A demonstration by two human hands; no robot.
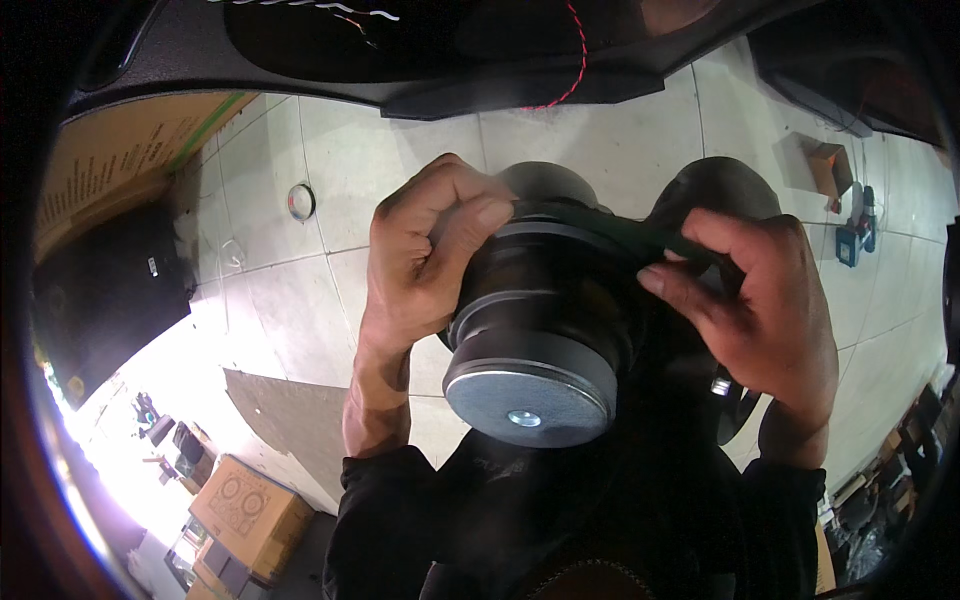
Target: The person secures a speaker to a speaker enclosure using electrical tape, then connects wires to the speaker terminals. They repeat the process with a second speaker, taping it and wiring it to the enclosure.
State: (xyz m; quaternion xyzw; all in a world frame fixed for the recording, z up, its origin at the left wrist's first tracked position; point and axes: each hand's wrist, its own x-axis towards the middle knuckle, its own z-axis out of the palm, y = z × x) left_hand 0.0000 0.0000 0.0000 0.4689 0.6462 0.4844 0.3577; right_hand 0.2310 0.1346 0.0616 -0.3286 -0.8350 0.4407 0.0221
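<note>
A loudspeaker driver [530,400] with a round silvery magnet plate and black rings rests tilted against my dark-clothed lap. Along the upper side of its rim runs a dark strip [625,235], which looks like tape or foam. My left hand [425,255] pinches near the strip's left end, thumb against the rim. At the other end, my right hand [755,300] holds the strip between thumb and fingers, a little away from the driver. The driver's far side is hidden.
Above hangs a black panel [520,90] with a twisted red wire [583,45]. On the tiled floor lie a tape roll [301,202], a small open carton [830,170] and a blue tool [850,243]. Cardboard boxes [250,510] stand at lower left; clutter [885,490] lies at right.
</note>
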